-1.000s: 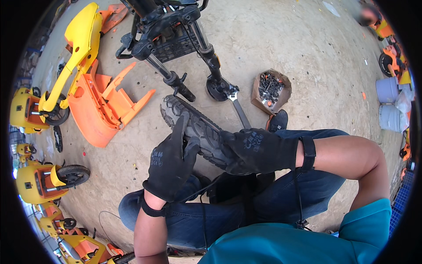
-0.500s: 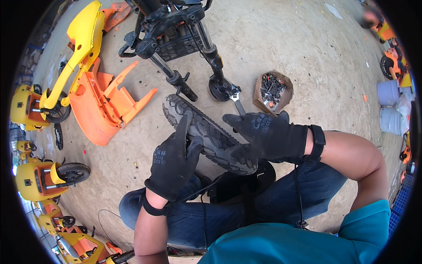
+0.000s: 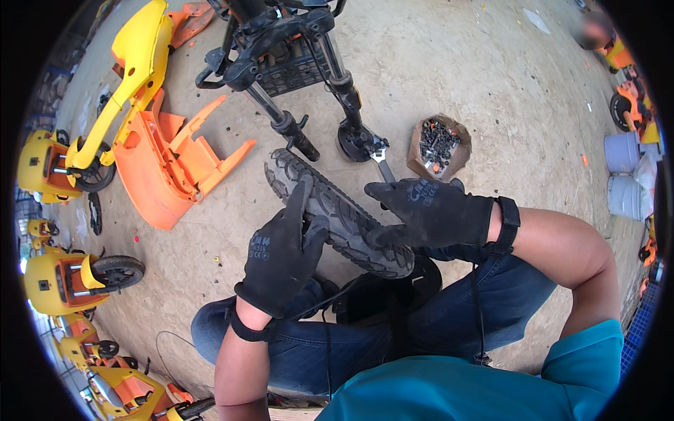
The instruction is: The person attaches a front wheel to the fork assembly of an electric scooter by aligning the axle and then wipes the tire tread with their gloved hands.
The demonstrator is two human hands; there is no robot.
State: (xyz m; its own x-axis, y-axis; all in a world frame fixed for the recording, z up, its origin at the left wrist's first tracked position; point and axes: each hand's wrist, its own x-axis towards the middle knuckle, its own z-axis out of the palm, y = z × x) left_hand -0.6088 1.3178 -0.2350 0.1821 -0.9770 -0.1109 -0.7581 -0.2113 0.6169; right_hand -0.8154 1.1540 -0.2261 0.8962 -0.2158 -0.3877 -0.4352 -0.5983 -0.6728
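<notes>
A wheel with a black knobbly tyre (image 3: 349, 223) stands on edge, slanting, in front of my knees. My gloved left hand (image 3: 279, 258) grips the tyre's left side, index finger along the tread and thumb apart from it. My gloved right hand (image 3: 444, 216) is closed around the handle of a silver wrench (image 3: 384, 169), its thumb against the tyre's right side. The wrench's jaw meets a round black hub part (image 3: 357, 142) at the foot of the right leg of the black front fork (image 3: 288, 126). The right fingertips are partly hidden.
A cardboard box (image 3: 420, 156) of bolts and small parts stands right of the fork. Orange (image 3: 158, 179) and yellow body panels (image 3: 140, 52) lie at the left. Yellow scooters (image 3: 56, 284) line the left edge. White buckets (image 3: 625, 195) stand far right.
The view has shifted slightly, so the fork, box and panels sit a little further right. Both hands keep their holds on tyre and wrench.
</notes>
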